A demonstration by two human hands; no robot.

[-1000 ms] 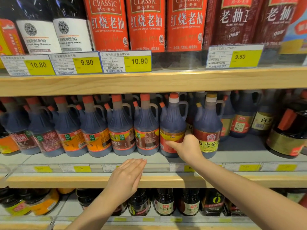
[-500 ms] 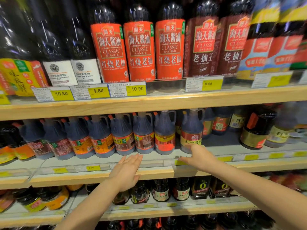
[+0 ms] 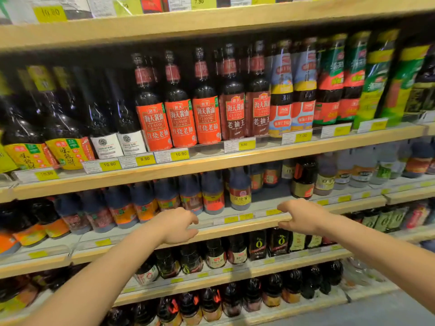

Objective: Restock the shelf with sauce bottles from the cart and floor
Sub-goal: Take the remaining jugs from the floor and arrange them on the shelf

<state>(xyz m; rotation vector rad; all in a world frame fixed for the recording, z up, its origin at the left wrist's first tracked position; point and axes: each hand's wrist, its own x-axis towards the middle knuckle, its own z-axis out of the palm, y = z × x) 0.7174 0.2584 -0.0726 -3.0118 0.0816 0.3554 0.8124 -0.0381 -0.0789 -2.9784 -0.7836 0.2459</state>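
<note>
Your left hand (image 3: pixel 179 225) and right hand (image 3: pixel 301 216) both hang in front of the lip of the shelf (image 3: pixel 235 228), fingers loosely curled and holding nothing, so the step in hand looks like going for the next sauce bottle; neither the cart nor the floor stock is in view here. The bottles that count sit just behind your hands: a row of jugs (image 3: pixel 143 203) with handles, ending at one jug with a yellow label (image 3: pixel 240 189), and to its right a bare stretch of shelf before the round dark jar (image 3: pixel 302 178). That gap (image 3: pixel 268 201) seems the natural place to fill. When you bring a bottle, grip it round the body rather than the neck, set its base flat on the shelf, slide it back until it touches the row, and turn the label forward. Keep your wrists clear of the front jugs so none tips. The view is blurred, but some writing reads: the tall bottles with red labels (image 3: pixel 180 123) above carry "CLASSIC" and Chinese characters, and the price tags (image 3: pixel 144 159) below them show 10.80, 9.80, 10.90, 9.50 and 7.00.
</note>
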